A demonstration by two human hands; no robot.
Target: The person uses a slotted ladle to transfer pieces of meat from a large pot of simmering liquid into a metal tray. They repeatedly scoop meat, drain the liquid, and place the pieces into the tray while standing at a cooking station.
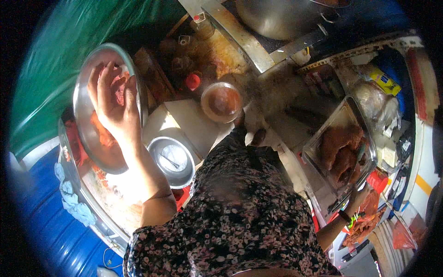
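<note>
My left hand (117, 107) reaches over a wide metal basin (81, 107) on the left, with thumb and fingers spread around pieces of reddish meat (119, 88). Whether the fingers grip the meat is not clear. An orange-red piece (104, 131) lies lower in the same basin. On the right, my right hand (360, 195) is beside a red round container or lid (377, 180) and the near end of a clear rectangular tray (354, 104). Dark brown-red meat (341, 152) lies in that tray. Shadow and blur hide the right fingers, and any hold is unclear.
A metal bowl (188, 178) with a utensil inside sits right of my left forearm. A round tub (205, 104) of brownish-red contents stands ahead, near a red cap (192, 82). A large metal pot (273, 20) stands farther off. Plastic bags (372, 98) crowd the right side.
</note>
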